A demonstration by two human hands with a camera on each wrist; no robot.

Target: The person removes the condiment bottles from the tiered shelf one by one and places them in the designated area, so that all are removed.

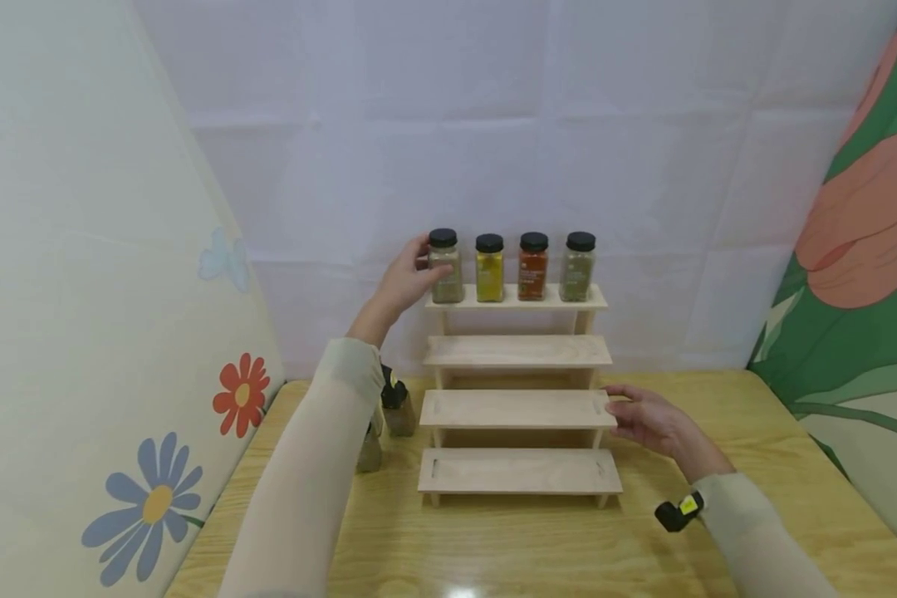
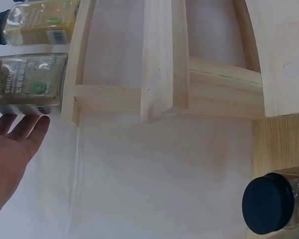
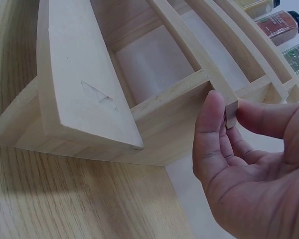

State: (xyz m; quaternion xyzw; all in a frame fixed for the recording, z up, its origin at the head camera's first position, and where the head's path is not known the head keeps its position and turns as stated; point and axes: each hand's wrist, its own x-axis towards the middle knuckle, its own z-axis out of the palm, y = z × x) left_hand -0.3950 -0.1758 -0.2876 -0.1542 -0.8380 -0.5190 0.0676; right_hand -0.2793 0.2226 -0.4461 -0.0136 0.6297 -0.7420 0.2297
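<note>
A pale wooden four-step rack (image 1: 516, 352) stands on the table. My left hand (image 1: 407, 278) grips a spice jar (image 1: 448, 286) with a black lid and greyish-green contents at the left end of the top step. In the left wrist view the fingers curl under this jar (image 2: 27, 82), its base right at the step. To its right stand a yellow jar (image 1: 489, 270), a red-brown jar (image 1: 533, 270) and a green jar (image 1: 577, 270), all upright. My right hand (image 1: 652, 422) pinches the right end of the second step from the bottom between thumb and fingers.
Left of the rack, a dark-lidded jar (image 1: 399, 409) and another jar (image 1: 370, 453), partly hidden by my left sleeve, stand on the wooden table (image 1: 508, 548). A white cloth (image 1: 463, 100) hangs behind the rack. Patterned panels flank both sides.
</note>
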